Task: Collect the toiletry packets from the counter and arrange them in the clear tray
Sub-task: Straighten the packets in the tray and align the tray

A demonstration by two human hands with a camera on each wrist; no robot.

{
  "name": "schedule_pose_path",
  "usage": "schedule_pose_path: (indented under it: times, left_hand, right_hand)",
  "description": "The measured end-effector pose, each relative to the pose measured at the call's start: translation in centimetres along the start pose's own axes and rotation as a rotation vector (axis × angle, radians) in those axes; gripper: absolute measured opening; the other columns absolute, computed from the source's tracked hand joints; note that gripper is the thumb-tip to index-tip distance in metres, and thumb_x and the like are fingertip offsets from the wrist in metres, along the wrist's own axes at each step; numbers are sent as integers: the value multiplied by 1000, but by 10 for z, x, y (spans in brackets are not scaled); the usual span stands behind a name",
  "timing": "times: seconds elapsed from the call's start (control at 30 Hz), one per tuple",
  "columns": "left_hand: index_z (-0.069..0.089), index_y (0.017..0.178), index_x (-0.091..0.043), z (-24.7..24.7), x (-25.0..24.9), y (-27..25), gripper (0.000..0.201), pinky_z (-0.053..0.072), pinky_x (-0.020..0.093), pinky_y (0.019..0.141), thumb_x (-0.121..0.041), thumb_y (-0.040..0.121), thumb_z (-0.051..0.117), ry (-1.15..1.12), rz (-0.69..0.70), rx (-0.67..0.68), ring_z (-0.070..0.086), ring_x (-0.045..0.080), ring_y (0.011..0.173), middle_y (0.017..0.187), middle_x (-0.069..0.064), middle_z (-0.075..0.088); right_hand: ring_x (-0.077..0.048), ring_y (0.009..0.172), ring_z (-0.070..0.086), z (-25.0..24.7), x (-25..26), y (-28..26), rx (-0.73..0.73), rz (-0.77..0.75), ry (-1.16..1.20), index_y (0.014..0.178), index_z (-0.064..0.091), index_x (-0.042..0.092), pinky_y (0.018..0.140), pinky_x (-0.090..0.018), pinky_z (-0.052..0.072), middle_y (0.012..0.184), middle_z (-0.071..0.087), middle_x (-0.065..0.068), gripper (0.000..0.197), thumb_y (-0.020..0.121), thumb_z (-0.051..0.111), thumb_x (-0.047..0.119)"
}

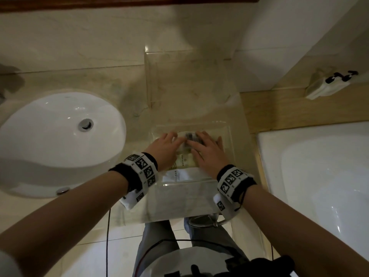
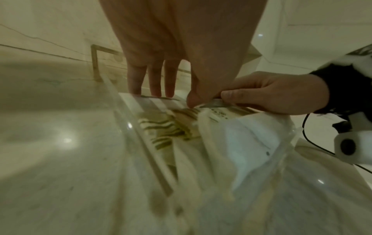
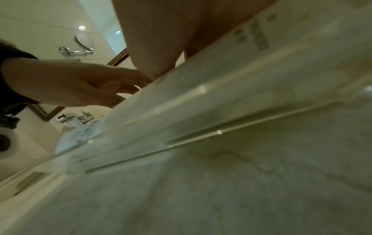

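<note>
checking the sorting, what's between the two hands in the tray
A pale packet with a grey patch, inside the clear tray; the left hand and right hand both touch it. The head view shows it best.

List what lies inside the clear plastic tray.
Overlapping packets: a white packet nearest, a cream olive-printed packet, a grey-printed packet. The left hand and right hand rest on them, hiding anything beneath.

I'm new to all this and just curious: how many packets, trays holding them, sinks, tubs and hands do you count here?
Toiletry packets showing: 3, maybe more under the hands
Clear tray holding them: 1
Sink: 1
Bathtub: 1
Hands: 2, left hand, right hand
Total: at least 8
</note>
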State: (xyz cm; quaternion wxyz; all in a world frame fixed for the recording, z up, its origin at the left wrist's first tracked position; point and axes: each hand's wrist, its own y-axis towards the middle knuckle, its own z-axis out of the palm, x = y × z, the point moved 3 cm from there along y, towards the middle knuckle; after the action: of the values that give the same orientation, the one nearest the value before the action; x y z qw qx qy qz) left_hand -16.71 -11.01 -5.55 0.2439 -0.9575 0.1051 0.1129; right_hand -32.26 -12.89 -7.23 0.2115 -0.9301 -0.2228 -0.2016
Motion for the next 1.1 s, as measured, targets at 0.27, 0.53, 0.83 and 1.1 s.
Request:
schedule_pose_path:
  times: [0.27,0.53,0.83,1.1]
  left_hand:
    - [38,137,-6,3,6,3,48,36,36,109,-5,89,48,-68,-32,-78,37,30,127,140,13,37]
    - [47,130,-7,4,-2,5,42,37,37,107,-10,89,48,-23,22,-144,43,30,123,138,11,43]
    - [38,138,-16,1,-5,0,47,38,35,104,-15,92,44,-23,51,-177,44,25,123,137,8,44]
    - [36,139,-25,5,-2,0,50,43,35,99,-17,91,48,23,72,-167,47,24,119,135,7,44]
  right_hand:
    - [-18,145,16,-2,-12,4,-51,-11,111,131,50,34,116,-51,-5,153,29,0,36,98,38,29]
    - [-18,143,22,-10,-22,-1,-122,9,49,132,48,28,117,-47,3,151,34,-1,40,93,44,18]
    - [-30,139,24,-10,-25,-1,-116,218,1,136,40,26,114,-44,24,152,26,-10,43,94,45,33]
    - [-29,137,28,-9,-26,-4,-165,201,98,129,49,21,113,-42,28,149,29,-9,34,96,42,28]
